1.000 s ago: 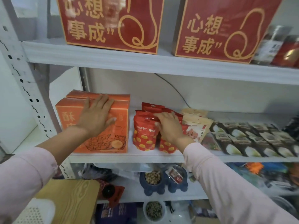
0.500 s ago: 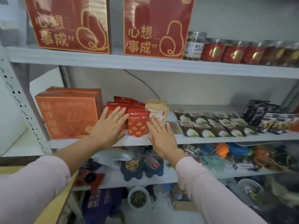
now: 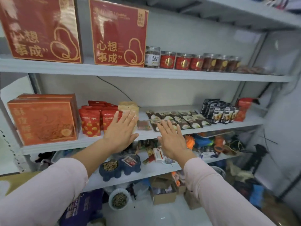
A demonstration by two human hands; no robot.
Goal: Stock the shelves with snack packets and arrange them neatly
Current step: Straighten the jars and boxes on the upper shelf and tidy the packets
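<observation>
My left fingers (image 3: 128,118) cover the front of the beige packets (image 3: 128,105) and one edge of a red packet (image 3: 108,119); my right fingers (image 3: 169,128) hide part of the front dark packets (image 3: 187,123). The packets' small print is too blurred to read.

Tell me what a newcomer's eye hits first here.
The two big red boxes with gold lettering on the upper shelf, left side, grab the eye first. Next come the two flat, open hands mid-frame: the left hand in front of the red snack packets on the middle shelf, the right hand in front of the dark packets lying in rows beside them. An orange box stands at that shelf's left end.
</observation>
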